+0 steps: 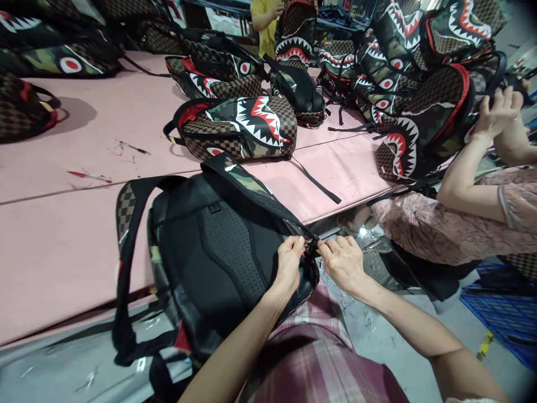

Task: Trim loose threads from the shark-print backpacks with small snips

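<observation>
Pinching a black strap [311, 245] with the fingertips of the left hand [289, 260], and gripping the same strap with the curled fingers of the right hand [344, 260], close together just right of the centre of the frame. Probably clasping the lower end of the strap, beside the corner of the bag, though too small and dark there to tell exactly. Across the lower middle, the black-backed backpack [229, 254], lying with padded back and mesh strip upward, partly over the near edge of the pink surface [54, 224], close to a plaid garment [319, 358]. Looping out at the left of the bag, a shoulder strap [126, 252] with a checkered patch. Just beyond, above the centre, a checkered backpack [241, 131] lying on the surface, with a jagged shark mouth on the front. Toward the left, a slim red tool [89, 177] and a dark pen-like tool [135, 148]. At upper left, camouflage bags [67, 59]; at upper right, a heap of shark-mouth bags [386, 84]. Near the right edge, a co-worker's hands [499, 115], raised beside a large bag [440, 106], above a floral garment [428, 224]. At lower right, a blue crate [499, 313].
</observation>
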### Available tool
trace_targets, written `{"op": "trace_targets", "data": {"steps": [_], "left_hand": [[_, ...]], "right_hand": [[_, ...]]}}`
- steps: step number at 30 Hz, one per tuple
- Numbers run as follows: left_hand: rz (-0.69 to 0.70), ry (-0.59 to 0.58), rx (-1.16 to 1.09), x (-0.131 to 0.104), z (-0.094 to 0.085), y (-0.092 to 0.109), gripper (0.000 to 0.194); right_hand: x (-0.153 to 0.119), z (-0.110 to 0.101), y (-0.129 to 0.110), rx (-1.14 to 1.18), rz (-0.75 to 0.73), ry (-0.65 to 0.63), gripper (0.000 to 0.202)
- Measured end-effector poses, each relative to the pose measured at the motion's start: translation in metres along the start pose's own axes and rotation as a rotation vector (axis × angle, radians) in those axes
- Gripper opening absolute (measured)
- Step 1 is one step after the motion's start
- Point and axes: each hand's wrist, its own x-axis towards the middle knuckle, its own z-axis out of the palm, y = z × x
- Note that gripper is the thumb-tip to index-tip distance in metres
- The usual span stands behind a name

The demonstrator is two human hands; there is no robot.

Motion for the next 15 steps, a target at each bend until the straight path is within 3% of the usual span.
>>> {"op": "trace_targets", "data": {"steps": [4, 7, 9, 12, 14, 15], "left_hand": [[0.053, -0.019, 0.06, -0.006, -0.003, 0.003, 0.022], [0.242, -0.216, 0.36, -0.012, -0.017, 0.015, 0.014], [0.396, -0.28, 0.606, -0.008, -0.036, 0.03, 0.027], [0.584, -0.045, 0.971, 0.012, -0.074, 0.062, 0.033], [0.621, 0.094, 1.256, 0.032, -0.1, 0.085, 0.03], [0.623, 0.159, 1.394, 0.042, -0.111, 0.096, 0.03]], "right_hand": [[-0.001, -0.005, 0.013, 0.124, 0.108, 0.068, 0.02], [-0.001, -0.012, 0.041, 0.396, 0.319, 0.191, 0.021], [0.002, -0.017, 0.058, 0.657, 0.454, 0.283, 0.021], [0.011, -0.024, 0.055, 1.007, 0.575, 0.353, 0.028], [0.021, -0.023, 0.024, 1.177, 0.541, 0.234, 0.025], [0.027, -0.021, 0.001, 1.26, 0.471, 0.106, 0.017]]}}
